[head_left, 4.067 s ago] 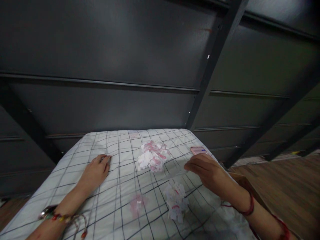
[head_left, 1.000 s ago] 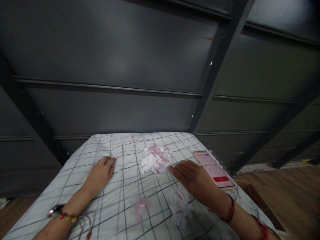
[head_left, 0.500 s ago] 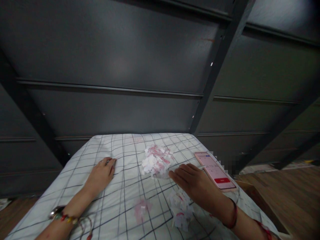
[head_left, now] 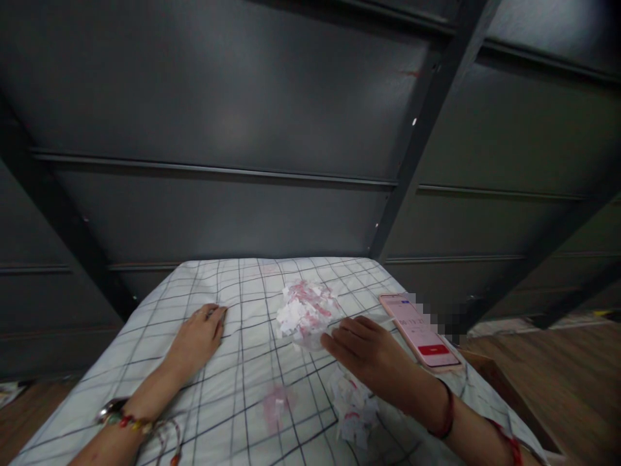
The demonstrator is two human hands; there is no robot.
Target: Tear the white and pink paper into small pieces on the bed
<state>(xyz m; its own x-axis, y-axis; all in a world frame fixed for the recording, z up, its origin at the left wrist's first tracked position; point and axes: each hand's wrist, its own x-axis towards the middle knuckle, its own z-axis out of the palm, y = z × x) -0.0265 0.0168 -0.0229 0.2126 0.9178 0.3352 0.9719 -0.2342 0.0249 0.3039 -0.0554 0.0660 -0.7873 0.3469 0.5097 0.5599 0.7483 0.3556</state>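
Note:
My left hand rests palm down on the checked white cloth, with a ring on one finger and nothing seen in its grasp. Fingers curled, my right hand pinches a piece of clear plastic film. Part of that film reaches the near edge of a heap of torn white paper pieces with pinkish-red marks, and another bit sticks out beyond my knuckles. Below my right hand lies a second, smaller pile of paper scraps. A small pink patch with a clear piece is on the cloth between my hands.
The checked cloth covers the surface under my hands. A phone with a lit pink screen lies near the right edge. Dark metal panels rise behind. A cardboard box stands on the wooden floor at the right.
My right hand has shifted slightly left towards the larger paper heap, and more of the clear film shows beside its fingertips. My left hand stays where it was.

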